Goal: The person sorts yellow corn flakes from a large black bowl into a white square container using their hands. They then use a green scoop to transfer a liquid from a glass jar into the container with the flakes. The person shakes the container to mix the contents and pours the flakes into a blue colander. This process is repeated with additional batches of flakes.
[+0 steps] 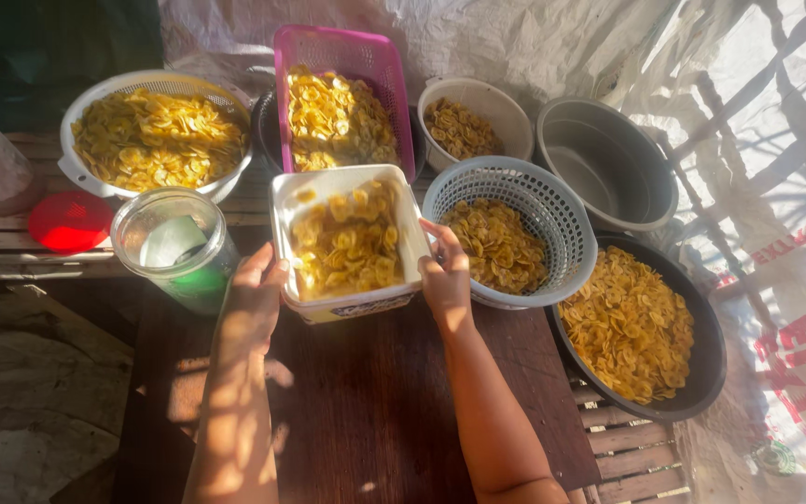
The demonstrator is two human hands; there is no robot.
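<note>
Square white tub [347,245] of yellow fried chips, held at both sides over a dark wooden table [375,411].

Left hand [256,287] cups the tub's left wall, fingers together and curled along the rim; right hand [444,273] clasps the right wall, fingers wrapped on the edge. The tub is about half full of thin, curled, glossy chips, and its plastic walls look thin and likely to flex, so an even two-sided grip low on the walls, kept level, seems best. Around it: a round perforated grey-blue basket [552,201] touching the right hand, a pink slotted rectangular basket [338,47] behind, a white colander [95,93], a small cream bowl [506,105], an empty grey basin [608,159], a wide black pan [701,373], a clear jar [174,245] and a red lid [69,222].
</note>
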